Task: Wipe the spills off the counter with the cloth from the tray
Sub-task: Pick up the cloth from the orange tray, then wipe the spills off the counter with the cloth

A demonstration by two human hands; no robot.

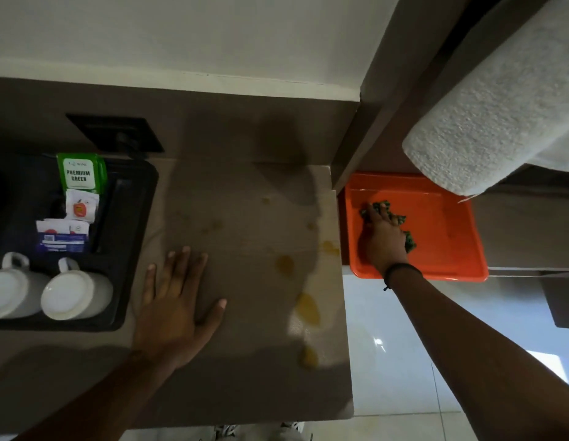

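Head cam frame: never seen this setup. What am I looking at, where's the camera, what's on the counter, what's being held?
There is no robot here. A person works with two bare hands, and the single picture comes from a wide-angle camera on their head, looking down.

The left hand lies flat and open on the brown counter, holding nothing. The right hand reaches past the counter's edge into an orange tray and is closing on a green cloth that lies in it; the cloth has not left the tray.

Yellow spills dot the counter's right side, not yet wiped. On the left, a black tray holds two white mugs upside down and tea packets. A white towel hangs at upper right.
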